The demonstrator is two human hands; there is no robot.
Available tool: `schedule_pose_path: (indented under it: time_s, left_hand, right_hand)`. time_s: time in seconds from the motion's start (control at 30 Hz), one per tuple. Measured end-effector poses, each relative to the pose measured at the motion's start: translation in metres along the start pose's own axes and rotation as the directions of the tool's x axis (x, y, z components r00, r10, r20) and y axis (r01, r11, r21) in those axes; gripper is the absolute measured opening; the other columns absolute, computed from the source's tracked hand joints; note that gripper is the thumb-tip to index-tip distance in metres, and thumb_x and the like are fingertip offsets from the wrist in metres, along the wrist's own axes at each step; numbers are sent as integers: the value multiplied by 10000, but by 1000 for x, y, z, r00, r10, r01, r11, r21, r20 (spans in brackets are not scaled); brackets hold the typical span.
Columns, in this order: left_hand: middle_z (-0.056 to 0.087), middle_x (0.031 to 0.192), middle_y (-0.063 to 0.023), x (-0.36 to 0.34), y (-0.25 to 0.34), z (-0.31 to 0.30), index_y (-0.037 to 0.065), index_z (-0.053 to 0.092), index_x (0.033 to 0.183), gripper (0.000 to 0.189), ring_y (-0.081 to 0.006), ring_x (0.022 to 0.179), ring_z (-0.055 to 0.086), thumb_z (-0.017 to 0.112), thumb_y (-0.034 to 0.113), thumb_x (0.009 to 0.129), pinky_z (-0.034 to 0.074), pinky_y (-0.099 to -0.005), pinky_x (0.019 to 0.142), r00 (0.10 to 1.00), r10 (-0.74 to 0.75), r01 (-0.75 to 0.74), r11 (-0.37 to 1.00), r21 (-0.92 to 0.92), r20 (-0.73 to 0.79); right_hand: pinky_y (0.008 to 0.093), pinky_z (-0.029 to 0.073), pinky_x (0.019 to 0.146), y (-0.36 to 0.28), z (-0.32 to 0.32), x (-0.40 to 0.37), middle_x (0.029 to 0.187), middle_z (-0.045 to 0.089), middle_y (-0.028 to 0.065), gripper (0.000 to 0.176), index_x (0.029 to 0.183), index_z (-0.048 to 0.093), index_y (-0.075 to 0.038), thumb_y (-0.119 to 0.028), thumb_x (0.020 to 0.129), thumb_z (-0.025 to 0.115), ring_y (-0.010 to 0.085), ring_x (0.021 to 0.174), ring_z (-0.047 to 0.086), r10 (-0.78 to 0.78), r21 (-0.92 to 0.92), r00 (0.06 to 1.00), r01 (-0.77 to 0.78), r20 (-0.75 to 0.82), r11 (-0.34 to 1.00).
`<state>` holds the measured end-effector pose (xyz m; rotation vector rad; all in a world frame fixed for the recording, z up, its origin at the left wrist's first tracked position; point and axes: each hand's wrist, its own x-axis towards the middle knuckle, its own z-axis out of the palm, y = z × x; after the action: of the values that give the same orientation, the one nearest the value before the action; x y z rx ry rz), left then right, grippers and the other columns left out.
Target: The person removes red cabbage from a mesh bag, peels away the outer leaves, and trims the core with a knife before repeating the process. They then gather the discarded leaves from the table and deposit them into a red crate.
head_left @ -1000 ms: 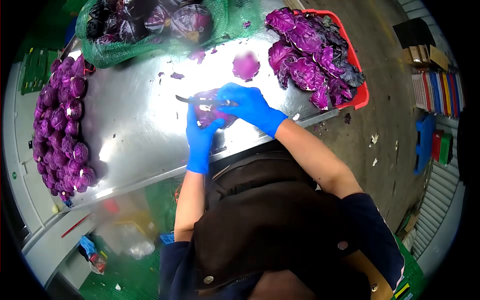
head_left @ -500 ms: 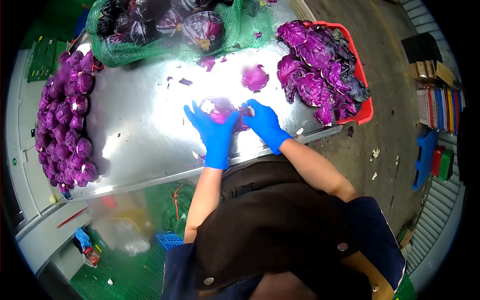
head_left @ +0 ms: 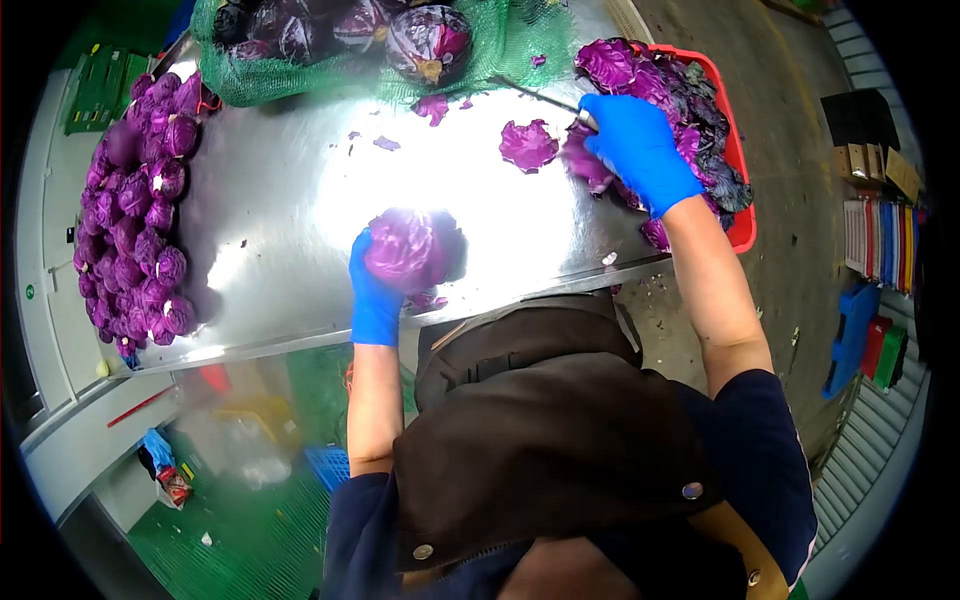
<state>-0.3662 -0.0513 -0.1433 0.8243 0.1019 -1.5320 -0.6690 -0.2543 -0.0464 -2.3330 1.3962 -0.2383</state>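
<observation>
My left hand [head_left: 375, 300], in a blue glove, is closed around the side of a trimmed red cabbage [head_left: 408, 250] near the table's front edge. Over at the red crate, my gloved right hand [head_left: 640, 150] grips a knife [head_left: 540, 96] whose thin dark blade points left and away from me. Below that hand, a loose purple leaf [head_left: 585, 162] hangs at the crate's left side. Another cabbage leaf [head_left: 528, 146] lies flat on the steel table [head_left: 270, 220], between the cabbage and the crate.
Peeled red cabbages [head_left: 130, 220] are piled along the table's left end. At the back, a green net sack [head_left: 270, 85] holds untrimmed cabbages [head_left: 428, 45]. Outer leaves fill the red crate [head_left: 738, 160] on the right. Leaf scraps [head_left: 432, 108] dot the tabletop.
My right hand has left the cabbage and moved right and away to the crate, the knife now plainly showing. My left hand has shifted slightly left and toward me with the cabbage.
</observation>
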Motion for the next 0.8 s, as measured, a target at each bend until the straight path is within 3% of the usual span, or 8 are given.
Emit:
schedule_pose_path:
  time_s: [0.1,0.17,0.23,0.27,0.47,0.57,0.7,0.8]
  left_hand:
    - [594,1219,-123,1,-5,1,36,543,1235,464,-274,1131,566,560,337,883,437,-424,1014,962,192,-266,485,833,195]
    - [614,1198,-96,-12,-3,38,42,557,1215,400,-226,1128,573,600,269,889,431,-388,1020,930,191,-282,-177,943,314]
    - [629,1179,-87,-17,-5,41,51,565,1208,383,-205,1108,589,628,225,873,436,-361,1008,888,198,-296,-441,847,414]
    - [639,1162,-83,-13,-4,41,68,574,1203,397,-204,1076,607,654,239,854,449,-348,981,876,189,-350,-382,855,443]
    - [668,1106,-80,-14,2,59,58,598,1170,415,-194,1007,642,726,177,793,489,-323,911,894,-21,-337,-690,641,447]
    - [674,1078,-78,-11,0,50,53,619,1135,377,-195,1000,642,725,159,789,495,-328,906,876,49,-419,-413,809,479]
    - [662,1108,-60,-12,-5,35,98,635,1133,387,-210,1046,615,728,239,785,473,-353,946,856,78,-449,-379,809,511]
    - [637,1176,-33,-16,-11,31,168,638,1161,409,-227,1123,568,706,337,795,433,-377,1005,780,49,-415,-706,574,624]
  right_hand:
    - [391,512,859,-47,34,-11,1146,649,116,408,1182,634,-110,-232,800,712,296,968,652,-180,356,983,182,-39,917]
    - [367,492,904,-84,44,-18,1184,636,105,442,1204,626,-115,-261,801,735,247,1031,629,-233,635,951,53,203,771]
    - [342,477,930,-102,51,-24,1204,624,103,456,1207,624,-110,-271,799,749,208,1082,605,-359,772,897,30,259,635]
    - [331,478,916,-98,73,-26,1170,636,89,438,1179,638,-104,-248,786,768,189,1042,609,-368,744,930,253,-9,619]
    - [290,467,899,-87,68,-28,1059,640,22,337,1048,678,-80,-159,745,803,121,968,586,-427,955,893,-11,144,298]
    - [253,484,812,-89,27,-27,984,638,0,253,962,673,-67,-139,752,795,96,913,588,-397,860,858,-93,324,501]
    - [268,502,712,-79,13,-19,916,645,28,240,974,628,-57,-149,791,753,120,850,601,125,971,988,-120,96,208]
    - [340,509,836,-63,39,-21,1043,641,95,580,1330,496,-138,-164,803,739,164,872,618,36,549,999,-39,17,835]
